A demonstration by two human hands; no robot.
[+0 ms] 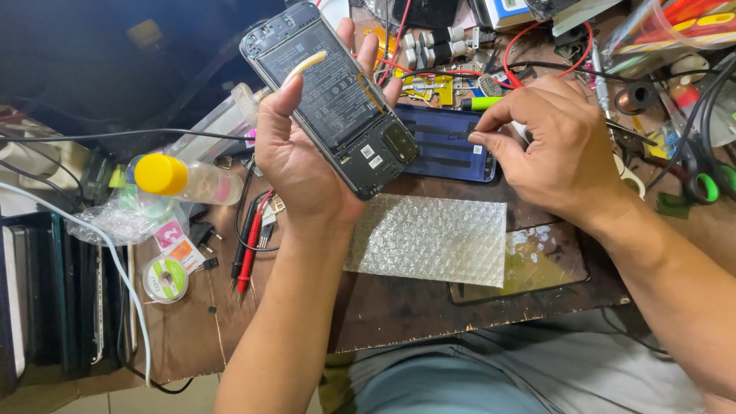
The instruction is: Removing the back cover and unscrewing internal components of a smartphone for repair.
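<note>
In the upper middle of the frame the left hand [307, 146] is curled around an opened phone [330, 96] with its back cover off, gripping it by the edges and holding it tilted above the tabletop [399, 307]. To the right, the right hand [556, 149] pinches a thin dark tool [468, 136], possibly tweezers, over a blue phone panel [448, 146] lying flat. A sheet of bubble wrap [429, 239] lies just below, and a yellow-capped bottle [188, 178] sits at left.

Brown bench [399, 307] w/ bubble wrap [427, 239], blue panel [448, 146], solder spool [165, 279].
</note>
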